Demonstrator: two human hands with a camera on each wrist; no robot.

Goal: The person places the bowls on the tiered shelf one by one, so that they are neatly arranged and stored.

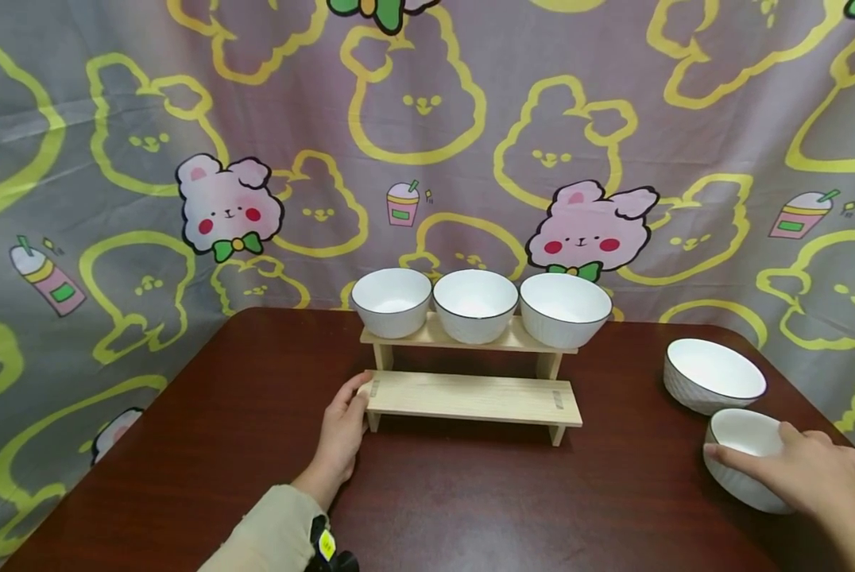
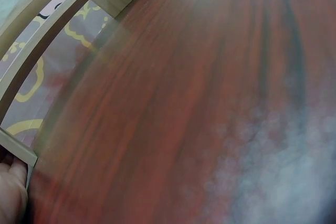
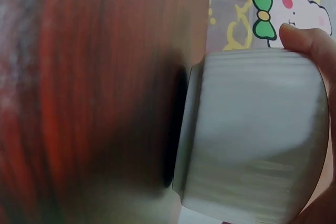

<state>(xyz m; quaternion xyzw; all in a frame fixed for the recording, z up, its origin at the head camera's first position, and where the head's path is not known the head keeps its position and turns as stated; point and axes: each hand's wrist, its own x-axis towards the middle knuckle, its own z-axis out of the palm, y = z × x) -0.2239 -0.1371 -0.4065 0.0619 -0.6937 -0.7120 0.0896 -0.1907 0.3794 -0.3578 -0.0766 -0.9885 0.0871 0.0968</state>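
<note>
A two-tier light wooden rack [image 1: 470,396] stands on the table. My left hand [image 1: 342,433] grips the left end of its lower shelf; in the left wrist view, part of that hand [image 2: 11,192] shows beside a rack leg [image 2: 18,149]. Off to the right, my right hand [image 1: 817,469] holds a white ribbed bowl [image 1: 738,477] by its rim, thumb on the near left side. The right wrist view shows this bowl [image 3: 257,129] close above or on the tabletop; I cannot tell which. Just behind it sits another white bowl [image 1: 713,372] with a dark rim and patterned wall.
Along the rack's upper shelf stand three white dark-rimmed bowls: a left one [image 1: 392,306], a middle one [image 1: 475,306] and a right one [image 1: 565,311]. The dark red-brown table [image 1: 256,413] backs onto a cartoon-printed curtain [image 1: 456,119].
</note>
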